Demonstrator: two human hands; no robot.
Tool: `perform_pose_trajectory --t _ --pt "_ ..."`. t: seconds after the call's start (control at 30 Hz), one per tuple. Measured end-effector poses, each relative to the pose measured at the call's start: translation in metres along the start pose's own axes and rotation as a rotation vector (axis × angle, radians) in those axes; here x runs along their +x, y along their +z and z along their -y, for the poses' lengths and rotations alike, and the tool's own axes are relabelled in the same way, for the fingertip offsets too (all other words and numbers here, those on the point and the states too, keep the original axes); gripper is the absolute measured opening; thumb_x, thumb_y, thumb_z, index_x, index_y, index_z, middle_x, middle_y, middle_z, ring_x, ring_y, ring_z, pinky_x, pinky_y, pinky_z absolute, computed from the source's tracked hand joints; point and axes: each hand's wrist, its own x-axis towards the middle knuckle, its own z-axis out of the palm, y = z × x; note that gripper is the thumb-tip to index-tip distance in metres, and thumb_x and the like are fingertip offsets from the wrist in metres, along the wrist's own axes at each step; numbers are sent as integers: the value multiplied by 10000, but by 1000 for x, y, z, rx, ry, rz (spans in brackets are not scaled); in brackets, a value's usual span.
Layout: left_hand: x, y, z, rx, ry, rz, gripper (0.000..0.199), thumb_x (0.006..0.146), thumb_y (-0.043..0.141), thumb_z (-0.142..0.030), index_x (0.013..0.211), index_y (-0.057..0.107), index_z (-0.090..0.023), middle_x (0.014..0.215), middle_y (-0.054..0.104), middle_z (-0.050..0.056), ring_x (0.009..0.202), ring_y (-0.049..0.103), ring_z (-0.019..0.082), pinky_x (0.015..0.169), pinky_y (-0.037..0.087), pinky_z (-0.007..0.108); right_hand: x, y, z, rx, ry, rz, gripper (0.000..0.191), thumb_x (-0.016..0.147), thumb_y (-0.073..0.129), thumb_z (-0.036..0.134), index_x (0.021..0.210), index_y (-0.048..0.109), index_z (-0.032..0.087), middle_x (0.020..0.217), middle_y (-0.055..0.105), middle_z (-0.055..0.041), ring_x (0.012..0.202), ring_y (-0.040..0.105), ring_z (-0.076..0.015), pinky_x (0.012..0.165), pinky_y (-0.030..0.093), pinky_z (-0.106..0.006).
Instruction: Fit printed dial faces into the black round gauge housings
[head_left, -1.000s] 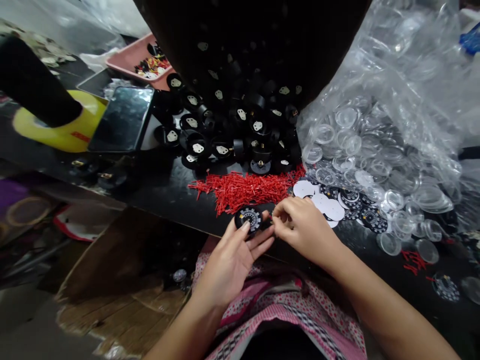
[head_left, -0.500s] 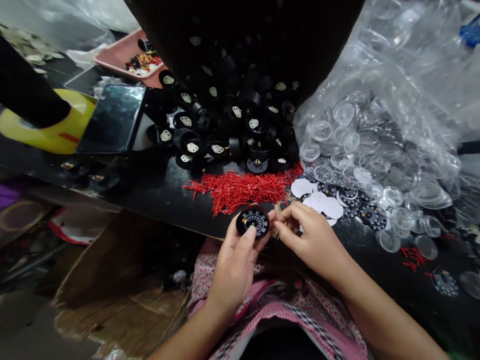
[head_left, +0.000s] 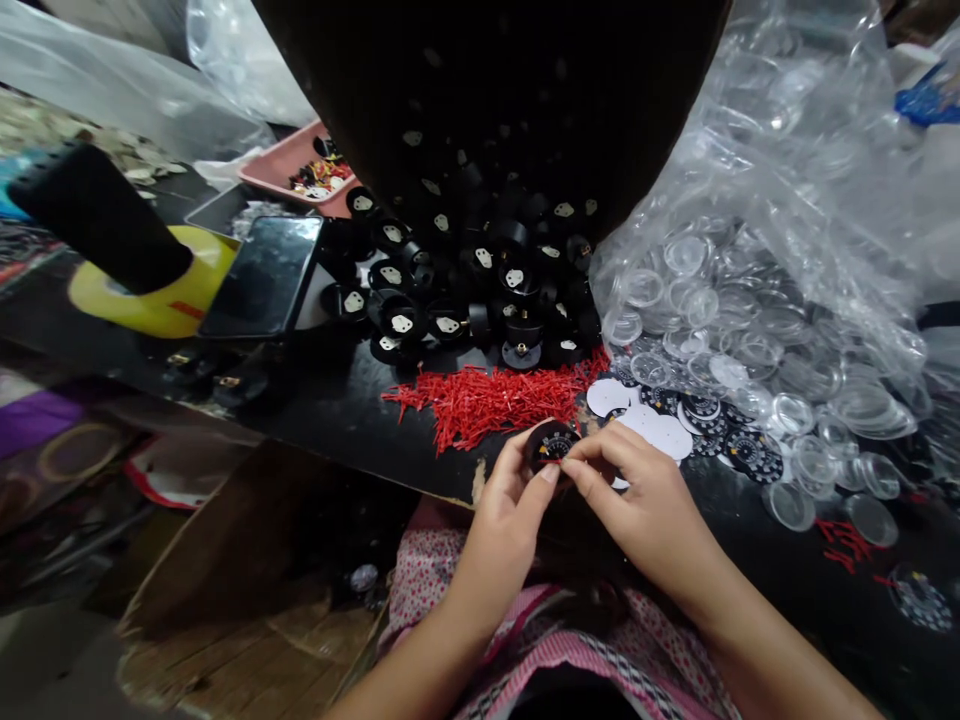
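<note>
Head view: left hand (head_left: 510, 505) grasps black dial unit (head_left: 553, 443) over near edge of bench (head_left: 337, 425); right hand (head_left: 641, 485) pinches red pointer (head_left: 551, 461) at dial face. Beyond unit, red pointer heap (head_left: 487, 398); right of heap, printed discs (head_left: 754, 453), clear plastic covers (head_left: 791, 506).

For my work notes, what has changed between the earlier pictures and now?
The left hand moved the round black dial with white markings rightward and curled around it. The right hand brought its fingers to the dial's edge, where a thin red stick now shows. The heap of thin red sticks and round clear plastic covers stayed put.
</note>
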Motion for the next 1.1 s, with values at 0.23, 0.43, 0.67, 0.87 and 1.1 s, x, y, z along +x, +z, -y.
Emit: perform_pose_trajectory --t 0.23,0.43,0.67,0.87,1.1 --pt "-4 -2 -7 105 55 13 232 888 628 -287 1116 600 -260 1071 672 8 1025 622 171 928 477 285 -2 -1 0 71 38 -6 126 910 574 220 792 618 210 752 594 0 694 540 -152 640 409 -285" --pt "-9 1 -11 166 89 -6 189 880 640 -277 1066 607 -257 971 680 -7 946 646 153 882 500 262 -6 -3 0 164 39 8 128 914 583 238 794 617 208 762 601 5 713 560 -143 661 425 -271" --pt "-12 -1 -14 355 193 -105 202 841 659 -221 1039 635 -254 1005 693 12 972 668 193 911 510 314 -9 -1 8 123 44 -14 162 903 584 193 742 588 203 749 619 3 713 560 -150 665 418 -274" --pt "-20 -13 -17 481 256 -69 350 825 658 -175 1156 666 -287 1109 709 17 1046 662 218 970 485 336 -14 1 16 171 73 -10 212 911 577 231 702 555 201 699 601 13 658 538 -137 628 410 -259" --pt "-10 -16 -19 238 11 121 261 886 623 -240 1145 624 -267 1179 704 11 1100 655 182 993 493 314 -11 -5 8 1 17 40 237 896 613 256 676 552 193 645 553 21 619 495 -134 594 363 -264"
